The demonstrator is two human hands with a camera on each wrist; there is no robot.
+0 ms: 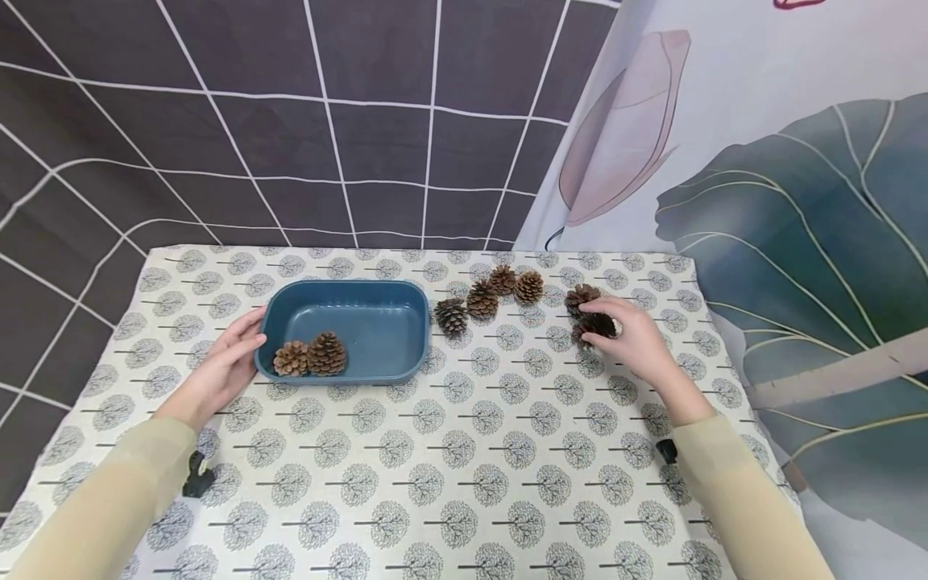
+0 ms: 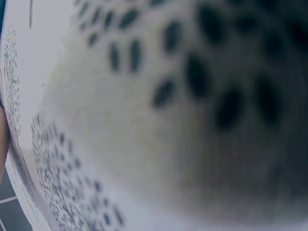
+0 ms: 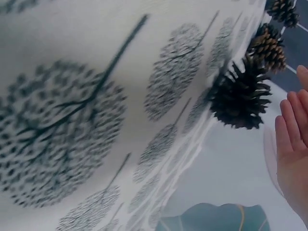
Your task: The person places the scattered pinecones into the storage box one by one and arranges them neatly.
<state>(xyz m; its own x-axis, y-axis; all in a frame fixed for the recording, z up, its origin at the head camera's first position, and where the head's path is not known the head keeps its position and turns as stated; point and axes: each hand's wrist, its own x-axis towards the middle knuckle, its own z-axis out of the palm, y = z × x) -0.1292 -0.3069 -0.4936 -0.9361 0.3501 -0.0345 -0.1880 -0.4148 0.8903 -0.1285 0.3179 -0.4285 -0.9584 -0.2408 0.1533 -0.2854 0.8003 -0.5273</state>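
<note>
In the head view, a blue rectangular basin (image 1: 384,380) stands on the left half of the table, with two brown pine cones (image 1: 326,354) in its near left corner. My left hand (image 1: 226,362) touches the basin's left side, its fingers fairly straight. On the right, my right hand (image 1: 638,338) has thumb and fingers spread around a dark pine cone (image 1: 596,326). The right wrist view shows a small gap between that hand's straight fingers and the dark pine cone (image 3: 243,96). Another brown pine cone (image 1: 580,298) lies just behind it. The left wrist view shows only blurred cloth and a sliver of skin.
Several pine cones (image 1: 482,300) lie in a loose group right of the basin, the nearest close to its right wall. A white cloth (image 1: 406,499) with tree prints covers the table. Behind it hangs a dark gridded curtain (image 1: 377,145); a leaf-patterned curtain (image 1: 819,242) hangs at the right.
</note>
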